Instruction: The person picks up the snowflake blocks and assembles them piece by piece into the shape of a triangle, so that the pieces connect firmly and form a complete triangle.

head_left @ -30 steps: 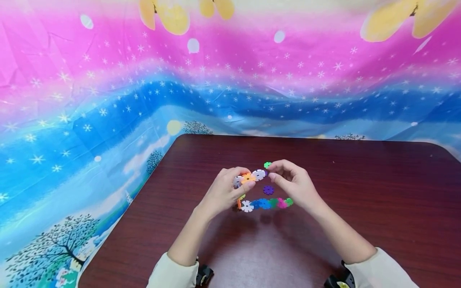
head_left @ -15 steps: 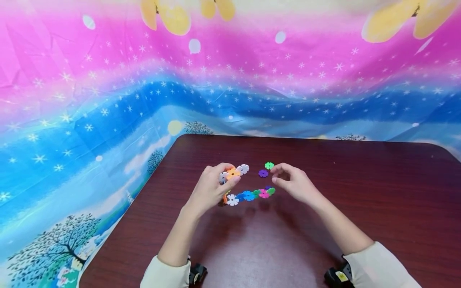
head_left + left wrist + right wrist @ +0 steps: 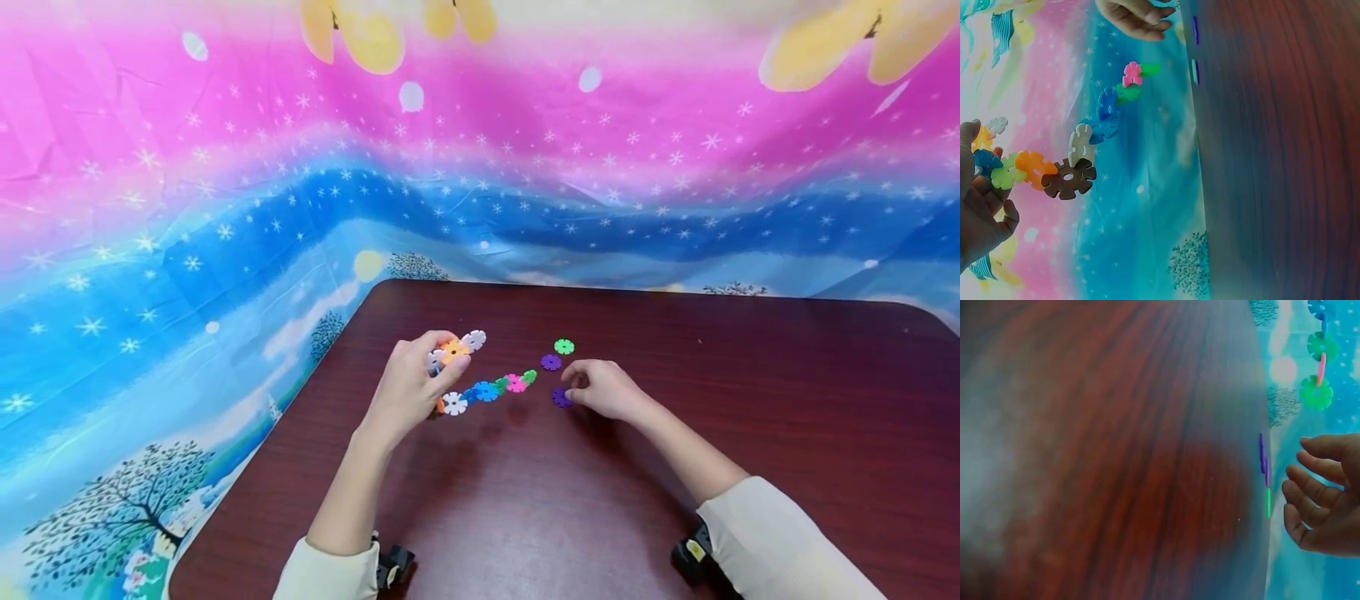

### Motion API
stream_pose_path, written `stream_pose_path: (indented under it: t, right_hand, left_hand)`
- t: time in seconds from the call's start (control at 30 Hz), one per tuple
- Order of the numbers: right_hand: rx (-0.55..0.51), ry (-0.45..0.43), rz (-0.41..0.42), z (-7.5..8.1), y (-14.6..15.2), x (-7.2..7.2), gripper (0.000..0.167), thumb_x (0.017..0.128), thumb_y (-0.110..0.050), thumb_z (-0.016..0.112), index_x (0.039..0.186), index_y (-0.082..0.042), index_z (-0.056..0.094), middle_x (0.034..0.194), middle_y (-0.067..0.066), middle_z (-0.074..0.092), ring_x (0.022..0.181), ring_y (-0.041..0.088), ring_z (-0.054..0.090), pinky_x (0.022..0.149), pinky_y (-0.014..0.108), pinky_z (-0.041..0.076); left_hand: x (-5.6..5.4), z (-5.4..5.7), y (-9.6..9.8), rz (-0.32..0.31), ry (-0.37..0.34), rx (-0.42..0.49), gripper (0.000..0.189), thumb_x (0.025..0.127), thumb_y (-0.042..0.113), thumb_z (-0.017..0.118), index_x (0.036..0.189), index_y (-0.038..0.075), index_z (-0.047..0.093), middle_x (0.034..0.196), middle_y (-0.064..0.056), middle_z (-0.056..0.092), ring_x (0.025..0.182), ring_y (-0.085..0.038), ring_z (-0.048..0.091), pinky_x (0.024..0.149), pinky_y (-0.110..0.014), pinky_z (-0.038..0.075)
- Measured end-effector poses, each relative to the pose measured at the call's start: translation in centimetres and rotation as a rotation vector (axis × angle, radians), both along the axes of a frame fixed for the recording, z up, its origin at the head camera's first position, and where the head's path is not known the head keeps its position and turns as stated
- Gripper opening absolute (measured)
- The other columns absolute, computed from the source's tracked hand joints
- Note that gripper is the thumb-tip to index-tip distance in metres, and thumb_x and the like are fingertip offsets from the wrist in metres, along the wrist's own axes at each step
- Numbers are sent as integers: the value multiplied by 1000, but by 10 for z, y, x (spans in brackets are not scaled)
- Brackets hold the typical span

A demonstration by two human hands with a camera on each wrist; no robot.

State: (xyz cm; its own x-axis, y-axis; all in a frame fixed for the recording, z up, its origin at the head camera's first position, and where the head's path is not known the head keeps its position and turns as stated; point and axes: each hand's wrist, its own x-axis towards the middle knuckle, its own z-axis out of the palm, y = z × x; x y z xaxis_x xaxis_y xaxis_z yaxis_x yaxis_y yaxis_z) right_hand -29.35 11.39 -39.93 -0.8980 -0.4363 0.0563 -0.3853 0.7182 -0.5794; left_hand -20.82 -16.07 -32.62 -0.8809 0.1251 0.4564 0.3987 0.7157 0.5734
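Note:
My left hand (image 3: 408, 385) pinches a chain of interlocking snowflake discs (image 3: 486, 391) by its orange disc (image 3: 454, 352). The chain hangs in a bend above the table, and its free end, a green disc (image 3: 529, 377), points toward the right hand. In the left wrist view, a brown disc (image 3: 1069, 179) sits at the bend. Over a loose purple disc (image 3: 560, 398) hovers my right hand (image 3: 609, 390), which partly covers that disc in the head view. The right wrist view shows the right hand's fingers loosely bent, with nothing between them.
A second purple disc (image 3: 551, 362) and a green disc (image 3: 564, 346) lie flat on the dark wooden table (image 3: 750, 400), just beyond the right hand. A printed cloth (image 3: 525, 167) hangs behind the table and along its left side.
My left hand has carried the chain leftward, away from the right hand. The right hand has left the chain's upper end and come down near the closest purple disc.

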Motion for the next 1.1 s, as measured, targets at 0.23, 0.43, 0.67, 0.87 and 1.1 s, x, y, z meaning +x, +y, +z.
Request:
stream_pose_path:
  t: [0.23,0.43,0.67,0.87,1.1]
  right_hand:
    - [110,14,40,-9,-5,-10,22,79,-10,70,100,-4,66,74,0,55,69,15,50,64,32,43]
    - [157,8,26,-14,-9,-13,22,79,-13,73,98,-5,66,78,2,54,75,18,49,69,36,44]
    - [171,29,17,-16,-9,-14,17,76,-9,73,89,-7,64,80,2,55,78,19,52,71,37,45]
    - [179,18,16,-16,-8,-14,18,77,-10,73,92,-5,64,82,4,55,80,20,52,74,38,46]
    - [192,2,21,-16,-8,-13,18,80,-10,72,94,-3,63,85,6,54,82,21,51,75,37,45]
  left_hand:
    - [2,-3,-12,34,-3,-17,33,85,28,67,111,8,61,85,-3,58,90,-23,46,63,-33,44]
    - [4,-5,-17,55,-10,-18,32,85,28,67,110,8,61,83,-2,58,89,-24,45,61,-33,43]
    - [4,-6,-17,51,15,-18,31,85,27,67,109,7,62,78,-1,57,87,-24,45,61,-33,41]
    - [4,-7,-16,52,7,-18,32,85,28,67,109,7,62,78,0,57,85,-23,46,60,-32,41]
    - [6,-10,-17,60,0,-15,31,86,28,66,108,7,62,78,0,57,85,-24,46,60,-33,41]
